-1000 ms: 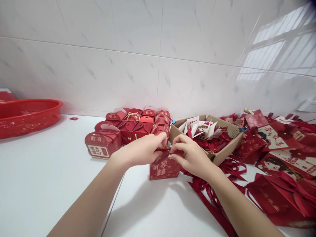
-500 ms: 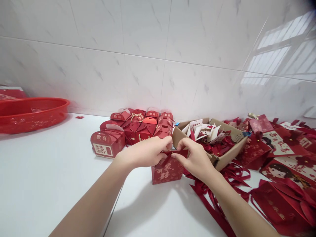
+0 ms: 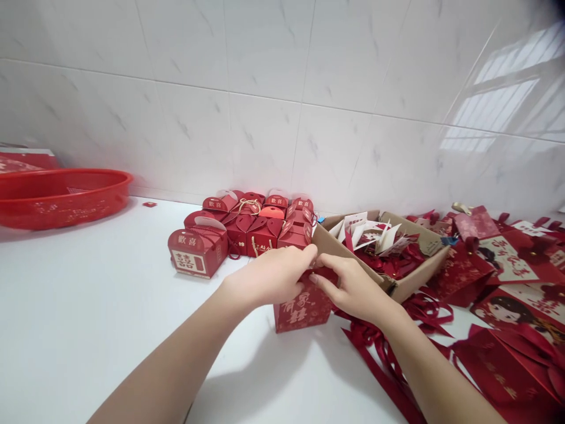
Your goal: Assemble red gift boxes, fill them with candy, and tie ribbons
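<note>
A red gift box (image 3: pixel 303 311) with gold lettering stands upright on the white table in front of me. My left hand (image 3: pixel 280 274) is closed at the top edge of this box, fingers pinched from the left. From the right, my right hand (image 3: pixel 346 280) pinches the same top edge between thumb and forefinger. The fingers hide most of the box's top, so I cannot make out its closure. Just behind my hands, several finished-looking red boxes (image 3: pixel 265 232) are grouped together, and one box with a white label (image 3: pixel 194 253) stands at their front left.
An open cardboard carton (image 3: pixel 399 288) with cards and red ribbon pieces is behind my right hand. Loose red ribbons (image 3: pixel 375 353) and several red gift bags (image 3: pixel 507 365) cover the right side. A red plastic basket (image 3: pixel 66 200) sits far left, before the tiled wall.
The view has shifted slightly, moving the surroundings a little to the right. My fingers have drawn closer together at the box's top, which stays in the same place.
</note>
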### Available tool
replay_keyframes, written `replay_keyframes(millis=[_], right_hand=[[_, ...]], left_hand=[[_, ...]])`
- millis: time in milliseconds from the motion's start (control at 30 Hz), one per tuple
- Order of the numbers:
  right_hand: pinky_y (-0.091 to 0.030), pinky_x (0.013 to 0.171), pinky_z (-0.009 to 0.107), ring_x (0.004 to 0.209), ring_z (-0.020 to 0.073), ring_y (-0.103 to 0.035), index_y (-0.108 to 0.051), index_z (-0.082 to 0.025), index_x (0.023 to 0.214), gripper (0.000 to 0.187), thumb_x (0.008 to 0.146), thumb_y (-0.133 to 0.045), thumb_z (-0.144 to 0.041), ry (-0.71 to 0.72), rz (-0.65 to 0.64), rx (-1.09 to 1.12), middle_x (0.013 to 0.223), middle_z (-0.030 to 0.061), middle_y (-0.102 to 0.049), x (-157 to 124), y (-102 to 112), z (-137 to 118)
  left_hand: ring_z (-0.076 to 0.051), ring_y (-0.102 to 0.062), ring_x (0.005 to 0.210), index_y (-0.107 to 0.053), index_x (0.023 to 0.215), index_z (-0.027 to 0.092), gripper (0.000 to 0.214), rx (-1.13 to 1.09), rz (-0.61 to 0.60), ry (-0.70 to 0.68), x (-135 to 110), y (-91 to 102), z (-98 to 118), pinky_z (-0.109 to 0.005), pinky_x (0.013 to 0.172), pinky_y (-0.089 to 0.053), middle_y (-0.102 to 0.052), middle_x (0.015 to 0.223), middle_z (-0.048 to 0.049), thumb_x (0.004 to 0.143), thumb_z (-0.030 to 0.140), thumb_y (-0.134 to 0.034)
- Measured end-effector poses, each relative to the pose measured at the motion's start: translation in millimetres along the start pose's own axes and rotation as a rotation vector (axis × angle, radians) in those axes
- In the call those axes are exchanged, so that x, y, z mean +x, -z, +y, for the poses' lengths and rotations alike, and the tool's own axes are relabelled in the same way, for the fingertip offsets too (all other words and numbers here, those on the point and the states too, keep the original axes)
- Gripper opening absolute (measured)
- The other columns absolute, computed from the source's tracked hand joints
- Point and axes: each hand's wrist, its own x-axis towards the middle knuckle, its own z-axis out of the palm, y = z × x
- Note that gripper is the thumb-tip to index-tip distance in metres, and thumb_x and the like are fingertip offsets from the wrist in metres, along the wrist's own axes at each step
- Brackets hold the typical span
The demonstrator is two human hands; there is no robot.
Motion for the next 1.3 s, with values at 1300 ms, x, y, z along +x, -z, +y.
replay_keyframes(millis=[1300], right_hand=[[-0.037,0.068,0.024,0.072,0.0118,-0.052,-0.058,-0.021,0.088,0.011,0.086,-0.056,-0.011,0.223,0.2,-0.076,0.077,-0.0014,-0.06,-3.8,10.2,1.6]], left_hand=[[-0.014,-0.058,0.097,-0.069,0.085,0.021,0.029,-0.204,0.512,-0.275,-10.5,21.5,-15.1,-0.025,0.082,-0.048,-0.061,0.103,-0.0016,0.081,0.004,-0.046]])
